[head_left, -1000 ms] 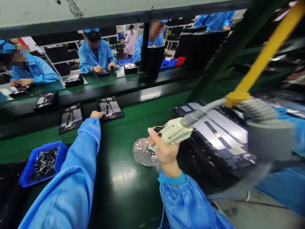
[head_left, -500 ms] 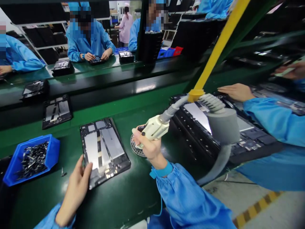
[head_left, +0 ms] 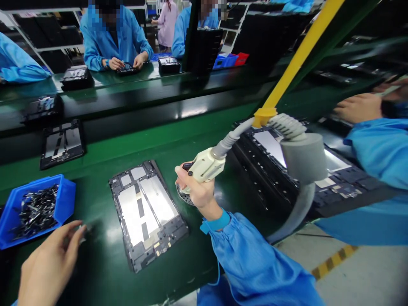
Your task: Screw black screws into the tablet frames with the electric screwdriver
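A tablet back frame point(head_left: 147, 213) with silver plates lies flat on the green bench in front of me. My right hand point(head_left: 198, 191) is wrapped round a cream electric screwdriver point(head_left: 205, 165) whose grey hose runs up to a yellow arm point(head_left: 299, 55); its tip stands over a round perforated screw dish point(head_left: 184, 196). My left hand point(head_left: 51, 265) hovers at the lower left, fingers stretched out and slightly blurred, close to a blue bin point(head_left: 65, 196) of dark metal parts. It holds nothing that I can see.
A stack of tablet frames point(head_left: 338, 182) sits to the right, with a co-worker's hand point(head_left: 357, 107) and blue sleeve over it. More frames point(head_left: 61, 142) ride the black conveyor behind. Other workers in blue coats sit across the line. The bench's front edge and floor lie at lower right.
My left hand has let go of the tablet frame and moved left toward the blue bin. The frame now lies a little nearer. My right hand keeps the screwdriver over the dish.
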The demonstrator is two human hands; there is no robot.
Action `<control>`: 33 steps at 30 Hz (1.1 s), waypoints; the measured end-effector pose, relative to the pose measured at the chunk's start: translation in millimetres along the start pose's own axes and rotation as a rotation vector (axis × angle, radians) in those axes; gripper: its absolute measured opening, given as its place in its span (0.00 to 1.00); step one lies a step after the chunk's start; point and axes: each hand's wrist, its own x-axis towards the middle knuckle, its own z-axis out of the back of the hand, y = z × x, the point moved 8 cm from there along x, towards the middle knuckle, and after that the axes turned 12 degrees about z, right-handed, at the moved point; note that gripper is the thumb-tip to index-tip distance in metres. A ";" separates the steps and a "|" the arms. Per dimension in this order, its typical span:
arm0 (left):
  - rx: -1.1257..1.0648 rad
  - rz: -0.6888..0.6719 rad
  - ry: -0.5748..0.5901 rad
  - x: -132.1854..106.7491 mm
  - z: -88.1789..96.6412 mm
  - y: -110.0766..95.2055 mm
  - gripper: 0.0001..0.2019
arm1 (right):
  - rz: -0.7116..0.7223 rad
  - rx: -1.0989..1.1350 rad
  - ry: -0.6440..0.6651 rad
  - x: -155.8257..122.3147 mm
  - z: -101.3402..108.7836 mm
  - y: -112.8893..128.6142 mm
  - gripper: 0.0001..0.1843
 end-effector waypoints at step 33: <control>-0.416 -0.490 -0.078 -25.3 -26.7 -32.2 0.20 | 0.201 0.173 -0.008 -16.5 4.4 52.1 0.14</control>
